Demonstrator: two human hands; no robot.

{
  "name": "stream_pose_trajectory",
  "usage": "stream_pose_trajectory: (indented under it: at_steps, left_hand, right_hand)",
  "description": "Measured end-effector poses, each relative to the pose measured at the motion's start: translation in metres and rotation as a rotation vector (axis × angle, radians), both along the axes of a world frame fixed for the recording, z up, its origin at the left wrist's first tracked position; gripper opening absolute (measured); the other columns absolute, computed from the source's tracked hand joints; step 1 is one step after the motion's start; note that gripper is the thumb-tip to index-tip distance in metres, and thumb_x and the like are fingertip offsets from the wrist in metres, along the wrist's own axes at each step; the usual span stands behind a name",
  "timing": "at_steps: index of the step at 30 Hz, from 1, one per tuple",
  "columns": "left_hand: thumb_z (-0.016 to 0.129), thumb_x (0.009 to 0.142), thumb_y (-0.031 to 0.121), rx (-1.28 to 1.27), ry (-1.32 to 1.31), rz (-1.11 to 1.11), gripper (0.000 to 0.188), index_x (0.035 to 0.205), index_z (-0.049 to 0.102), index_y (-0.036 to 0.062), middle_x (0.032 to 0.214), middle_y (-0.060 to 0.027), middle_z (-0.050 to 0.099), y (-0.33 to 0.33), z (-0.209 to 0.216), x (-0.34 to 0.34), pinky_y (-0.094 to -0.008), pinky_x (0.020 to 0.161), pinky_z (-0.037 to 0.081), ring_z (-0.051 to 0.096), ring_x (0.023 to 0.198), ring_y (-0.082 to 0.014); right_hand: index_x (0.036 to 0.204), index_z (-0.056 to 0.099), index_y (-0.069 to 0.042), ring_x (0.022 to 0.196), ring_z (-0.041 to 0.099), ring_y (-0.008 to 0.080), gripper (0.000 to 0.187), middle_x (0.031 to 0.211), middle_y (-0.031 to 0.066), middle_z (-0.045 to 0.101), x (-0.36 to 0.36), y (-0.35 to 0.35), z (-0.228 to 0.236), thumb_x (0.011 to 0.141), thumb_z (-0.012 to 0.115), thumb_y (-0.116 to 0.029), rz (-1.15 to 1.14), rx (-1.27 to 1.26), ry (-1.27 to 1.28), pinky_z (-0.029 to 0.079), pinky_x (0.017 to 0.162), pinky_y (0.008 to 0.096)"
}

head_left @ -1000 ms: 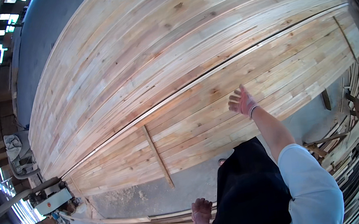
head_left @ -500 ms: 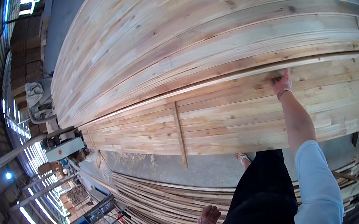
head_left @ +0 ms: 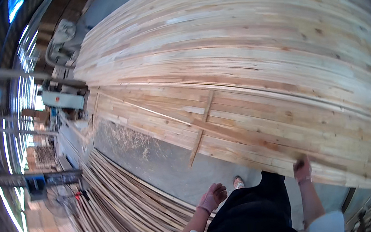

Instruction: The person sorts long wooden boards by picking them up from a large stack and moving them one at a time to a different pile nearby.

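A long narrow wooden strip slants across the lower layer of boards, its far end toward the machine and its near end by my right hand. My right hand is closed at that near end, gripping the strip; its fingers are smeared by motion. Empty, with its fingers loosely bent and partly apart, my left hand hovers in front of my body, short of the boards' near edge. Beyond the strip rises a higher layer of pale jointed boards. A short crosspiece lies across the lower boards, partly under the strip.
Long thin wood strips lie heaped on the floor at the lower left. A light-coloured machine stands past the boards' left end. Sawdust covers some floor beside the boards. A fan stands further left.
My right hand has come back toward my body, and the strip now lies diagonally over the lower boards. My left hand has risen slightly. The view has turned.
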State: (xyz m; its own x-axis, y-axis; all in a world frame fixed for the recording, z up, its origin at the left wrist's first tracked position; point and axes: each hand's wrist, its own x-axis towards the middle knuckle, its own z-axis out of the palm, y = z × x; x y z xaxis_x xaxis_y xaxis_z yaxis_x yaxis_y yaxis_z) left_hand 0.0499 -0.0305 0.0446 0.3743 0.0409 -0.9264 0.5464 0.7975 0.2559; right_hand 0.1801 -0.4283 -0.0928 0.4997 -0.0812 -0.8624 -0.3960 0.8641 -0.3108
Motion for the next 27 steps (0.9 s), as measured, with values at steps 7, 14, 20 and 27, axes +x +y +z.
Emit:
stream_pose_trajectory:
  at_steps: [7,14,20,27]
  left_hand:
    - [0.056,0.089,0.039,-0.335,-0.281,0.167,0.043,0.115,0.048,0.0059,0.104,-0.0118,0.059,0.006,-0.045,0.023,-0.0441,0.082,0.048,0.059,0.093,-0.0291]
    - [0.059,0.086,0.030,-0.337,-0.209,0.389,0.025,0.085,0.054,0.0052,0.072,-0.0115,0.055,0.011,-0.028,0.011,-0.0488,0.071,0.048,0.053,0.065,-0.0303]
    - [0.060,0.084,0.025,-0.341,-0.255,0.373,0.022,0.076,0.050,0.0069,0.062,-0.0079,0.049,0.069,-0.030,-0.041,-0.0447,0.066,0.046,0.048,0.057,-0.0270]
    - [0.061,0.082,0.020,-0.276,-0.288,0.371,0.017,0.077,0.051,0.0069,0.060,-0.0061,0.049,0.072,-0.009,-0.066,-0.0443,0.064,0.045,0.048,0.057,-0.0258]
  right_hand:
    - [0.087,0.060,-0.015,0.058,0.051,0.0149,0.019,0.069,-0.0011,0.055,-0.167,0.029,0.114,0.086,0.062,-0.034,0.256,-0.017,0.049,0.042,0.050,0.0301]
    - [0.091,0.064,-0.002,0.066,0.058,0.0209,0.043,0.073,0.0063,0.059,-0.278,0.024,0.250,0.086,0.058,-0.044,1.194,-1.519,-0.205,0.048,0.061,0.0304]
    - [0.085,0.064,-0.004,0.062,0.056,0.0206,0.042,0.067,0.0047,0.057,-0.316,-0.017,0.290,0.088,0.054,-0.044,1.574,-1.662,0.234,0.047,0.058,0.0304]
    - [0.081,0.062,-0.005,0.060,0.055,0.0210,0.035,0.065,0.0042,0.056,-0.322,-0.034,0.274,0.090,0.051,-0.038,1.827,-1.535,0.286,0.045,0.055,0.0305]
